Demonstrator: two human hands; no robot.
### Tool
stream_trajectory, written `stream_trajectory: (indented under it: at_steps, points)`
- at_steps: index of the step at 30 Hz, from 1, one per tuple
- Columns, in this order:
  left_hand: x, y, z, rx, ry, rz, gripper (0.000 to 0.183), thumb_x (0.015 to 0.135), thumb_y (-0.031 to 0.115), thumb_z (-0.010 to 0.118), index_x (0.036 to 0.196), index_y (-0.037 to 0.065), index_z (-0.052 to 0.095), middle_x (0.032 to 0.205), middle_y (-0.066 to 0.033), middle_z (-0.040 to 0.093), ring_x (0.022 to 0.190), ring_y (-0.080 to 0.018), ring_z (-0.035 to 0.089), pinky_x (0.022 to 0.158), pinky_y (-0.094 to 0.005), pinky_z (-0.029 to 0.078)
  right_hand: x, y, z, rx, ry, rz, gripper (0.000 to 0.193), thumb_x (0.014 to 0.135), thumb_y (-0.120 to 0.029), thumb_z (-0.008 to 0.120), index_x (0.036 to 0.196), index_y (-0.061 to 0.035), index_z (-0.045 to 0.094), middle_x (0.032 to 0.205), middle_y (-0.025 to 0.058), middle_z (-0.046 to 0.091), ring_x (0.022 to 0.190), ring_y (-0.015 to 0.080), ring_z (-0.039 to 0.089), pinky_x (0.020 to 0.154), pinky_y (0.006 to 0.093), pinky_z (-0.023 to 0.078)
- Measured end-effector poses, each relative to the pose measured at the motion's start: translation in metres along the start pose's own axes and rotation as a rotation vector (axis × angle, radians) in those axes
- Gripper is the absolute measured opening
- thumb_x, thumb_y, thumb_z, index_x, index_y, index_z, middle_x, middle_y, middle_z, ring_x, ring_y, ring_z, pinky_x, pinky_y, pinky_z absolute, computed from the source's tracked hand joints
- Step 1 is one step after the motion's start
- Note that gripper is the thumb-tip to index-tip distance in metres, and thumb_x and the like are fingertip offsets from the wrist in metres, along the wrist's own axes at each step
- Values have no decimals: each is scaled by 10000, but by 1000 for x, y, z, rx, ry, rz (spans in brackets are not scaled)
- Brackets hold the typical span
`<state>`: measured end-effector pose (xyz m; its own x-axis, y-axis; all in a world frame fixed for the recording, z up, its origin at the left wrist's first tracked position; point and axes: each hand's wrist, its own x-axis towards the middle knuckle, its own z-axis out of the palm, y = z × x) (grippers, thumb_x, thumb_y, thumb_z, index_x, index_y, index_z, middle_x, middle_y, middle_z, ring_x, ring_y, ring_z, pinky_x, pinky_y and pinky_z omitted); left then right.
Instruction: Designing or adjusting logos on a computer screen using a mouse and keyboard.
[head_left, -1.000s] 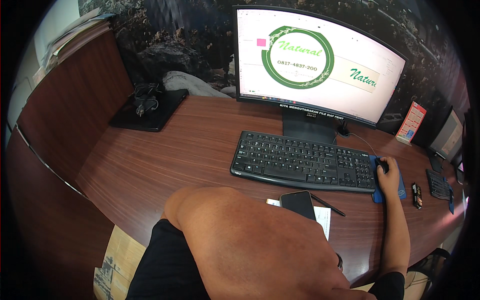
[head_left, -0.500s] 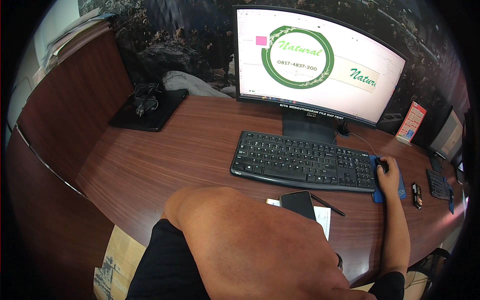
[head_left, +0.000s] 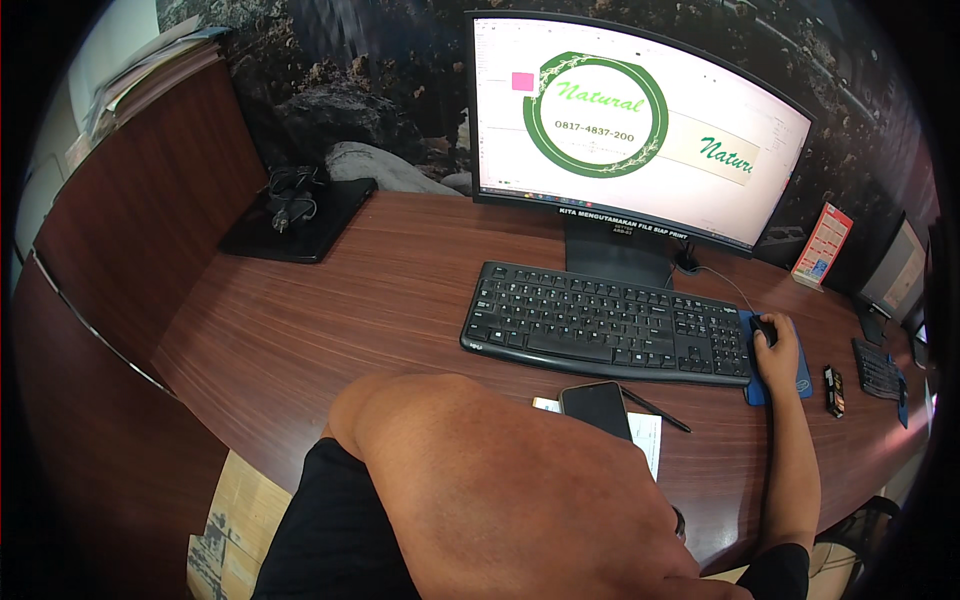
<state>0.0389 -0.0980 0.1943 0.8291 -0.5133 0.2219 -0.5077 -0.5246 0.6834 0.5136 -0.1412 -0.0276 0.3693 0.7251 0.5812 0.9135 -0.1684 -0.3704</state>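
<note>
Right hand (head_left: 778,340): fingers curled over a black mouse (head_left: 762,328) on a blue pad (head_left: 800,378), just right of the black keyboard (head_left: 610,322). Left hand: out of view; only the forearm (head_left: 500,490) shows, grip cannot be told. Wooden desk (head_left: 330,310): broad bare stretch left of keyboard to its curved front edge. Black phone (head_left: 597,408) on white paper (head_left: 648,440) near that edge. Red upright card (head_left: 822,245) at right rear, beside the curved monitor (head_left: 630,130).

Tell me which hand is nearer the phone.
Left cannot be judged: only the left arm shows, bent right beside the phone; its hand is hidden. The right hand rests on the mouse.
</note>
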Motion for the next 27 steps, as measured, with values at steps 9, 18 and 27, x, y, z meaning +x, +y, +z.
stream_trajectory:
  at_steps: [9,18,27]
  points:
    - [-2,0,1,25,40,34,1138,636,428,910,1579,164,332,1115,-146,736,915,-364,734,710,-434,617,0,0,0,13,6,-15,252,823,-34,660,1070,9,635,1071,167,626,1042,345,636,938,380,488]
    - [-2,-7,4,-8,75,69,1119,645,440,908,1563,128,349,1091,-154,738,907,-372,733,714,-434,615,0,1,0,-16,9,-16,258,818,-42,678,1072,-8,644,1090,160,638,1035,352,640,920,388,502]
    - [-1,-1,1,7,41,55,1135,638,457,906,1566,118,347,1103,-151,736,914,-372,732,723,-432,616,0,1,0,-10,-1,-6,264,821,-40,675,1081,-5,647,1086,159,638,1037,350,643,919,388,503]
